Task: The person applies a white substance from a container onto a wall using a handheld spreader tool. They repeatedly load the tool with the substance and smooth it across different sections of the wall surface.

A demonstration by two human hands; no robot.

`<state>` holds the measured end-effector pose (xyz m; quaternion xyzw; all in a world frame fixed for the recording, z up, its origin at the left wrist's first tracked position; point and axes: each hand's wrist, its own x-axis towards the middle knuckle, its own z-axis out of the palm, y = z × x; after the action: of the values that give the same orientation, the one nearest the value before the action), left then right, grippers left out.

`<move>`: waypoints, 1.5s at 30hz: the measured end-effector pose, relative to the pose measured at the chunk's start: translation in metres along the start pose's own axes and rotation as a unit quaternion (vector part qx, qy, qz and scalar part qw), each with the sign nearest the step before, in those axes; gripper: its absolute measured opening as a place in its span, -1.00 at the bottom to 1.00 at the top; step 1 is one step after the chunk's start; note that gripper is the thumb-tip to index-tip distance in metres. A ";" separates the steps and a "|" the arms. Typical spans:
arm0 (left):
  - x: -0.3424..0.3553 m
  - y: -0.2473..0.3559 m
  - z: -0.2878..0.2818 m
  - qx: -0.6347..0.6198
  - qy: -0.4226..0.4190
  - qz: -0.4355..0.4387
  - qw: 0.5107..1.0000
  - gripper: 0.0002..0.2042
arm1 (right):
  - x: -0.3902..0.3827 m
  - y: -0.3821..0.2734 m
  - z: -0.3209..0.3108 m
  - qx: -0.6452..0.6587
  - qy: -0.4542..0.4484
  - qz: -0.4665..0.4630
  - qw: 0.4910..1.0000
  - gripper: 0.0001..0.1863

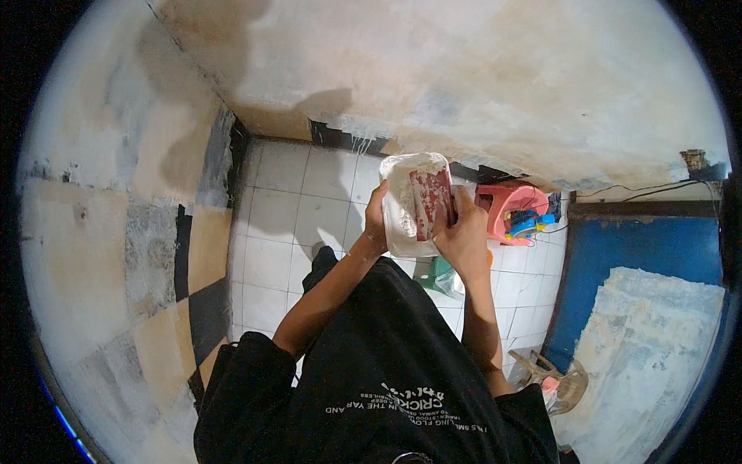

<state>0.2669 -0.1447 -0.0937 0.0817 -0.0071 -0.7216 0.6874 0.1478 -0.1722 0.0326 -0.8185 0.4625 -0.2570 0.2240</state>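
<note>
A white plastic tub of white paste is held out in front of me above the floor. My left hand is closed round the tub's left side. Inside the tub lies a red, flat putty spreader, smeared with the white paste. My right hand grips this spreader at its right edge, the fingers partly hidden behind the hand. Both forearms reach up from below, past my black shirt.
A pink plastic stool with a blue object on it stands right of the tub. Below is a green item, partly covered. Patchy walls rise ahead and left. A blue door and brown chair are at right.
</note>
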 end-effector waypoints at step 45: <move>-0.052 0.100 -0.010 0.047 0.007 -0.039 0.998 -0.35 | -0.007 -0.092 0.063 0.029 0.025 0.034 0.999 -0.83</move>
<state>0.3699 -0.0973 -0.0858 0.1191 -0.0325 -0.7464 0.6539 0.2432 -0.1148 0.0382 -0.7888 0.4880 -0.2825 0.2446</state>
